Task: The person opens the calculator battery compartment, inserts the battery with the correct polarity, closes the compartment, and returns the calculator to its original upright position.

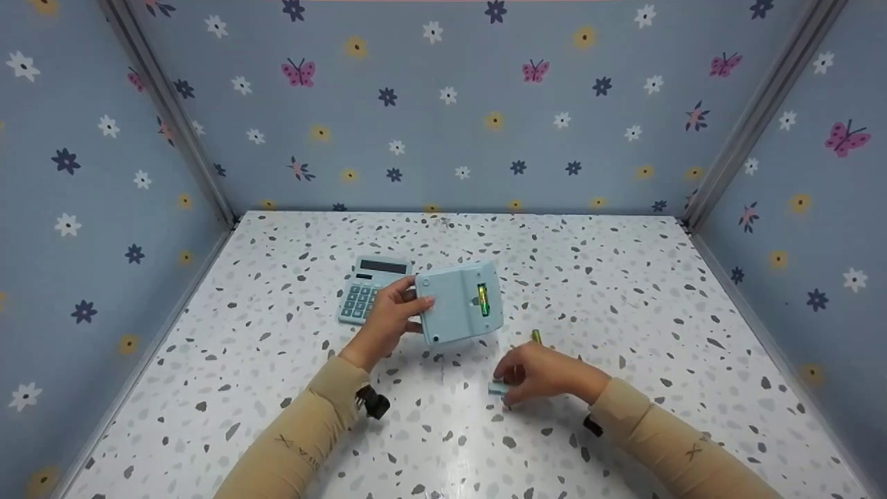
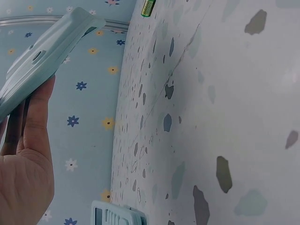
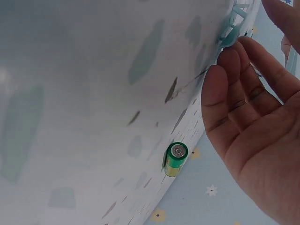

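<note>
My left hand (image 1: pixel 389 315) grips a light blue calculator (image 1: pixel 450 305) by its left edge, thumb on the back, its back tilted toward me. A green and gold battery (image 1: pixel 484 299) sits in the uncovered compartment of that calculator. In the left wrist view the calculator (image 2: pixel 47 56) appears edge-on, raised off the table. My right hand (image 1: pixel 547 373) is low at the table, its fingertips touching a small light blue battery cover (image 1: pixel 497 388). The right wrist view shows the thumb apart from the cover (image 3: pixel 230 35). Beside this hand is a loose battery (image 3: pixel 175 159), partly hidden in the head view.
A second light blue calculator (image 1: pixel 357 298) lies face up behind my left hand, partly covered by it. The speckled white table (image 1: pixel 596 277) is bounded by blue flowered panels (image 1: pixel 443 104) at the back and both sides.
</note>
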The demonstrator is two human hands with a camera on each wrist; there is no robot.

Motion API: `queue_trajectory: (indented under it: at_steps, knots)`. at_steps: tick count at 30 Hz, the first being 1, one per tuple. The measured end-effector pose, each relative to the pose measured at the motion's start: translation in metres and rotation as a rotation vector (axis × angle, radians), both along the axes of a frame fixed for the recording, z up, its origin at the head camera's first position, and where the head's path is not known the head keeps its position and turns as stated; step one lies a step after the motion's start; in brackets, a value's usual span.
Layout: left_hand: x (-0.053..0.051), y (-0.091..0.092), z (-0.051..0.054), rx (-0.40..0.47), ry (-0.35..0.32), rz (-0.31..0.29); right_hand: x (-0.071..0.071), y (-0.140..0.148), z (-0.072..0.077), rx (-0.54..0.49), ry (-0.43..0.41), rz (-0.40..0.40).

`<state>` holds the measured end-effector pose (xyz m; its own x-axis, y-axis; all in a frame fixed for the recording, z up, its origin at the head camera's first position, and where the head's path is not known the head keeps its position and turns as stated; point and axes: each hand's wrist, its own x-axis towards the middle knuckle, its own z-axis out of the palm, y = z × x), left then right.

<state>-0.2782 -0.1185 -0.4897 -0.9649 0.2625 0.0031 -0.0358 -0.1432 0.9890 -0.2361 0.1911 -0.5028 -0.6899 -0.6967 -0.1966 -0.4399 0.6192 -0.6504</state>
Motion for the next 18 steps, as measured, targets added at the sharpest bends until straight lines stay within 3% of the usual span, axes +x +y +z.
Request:
queue_trajectory:
  at_steps: [18]
  knots:
    - [-0.0007,0.0011,0.0005,0.000,0.006,-0.006,0.0006,-0.0056,-0.0042,0.044,0.006,-0.024]
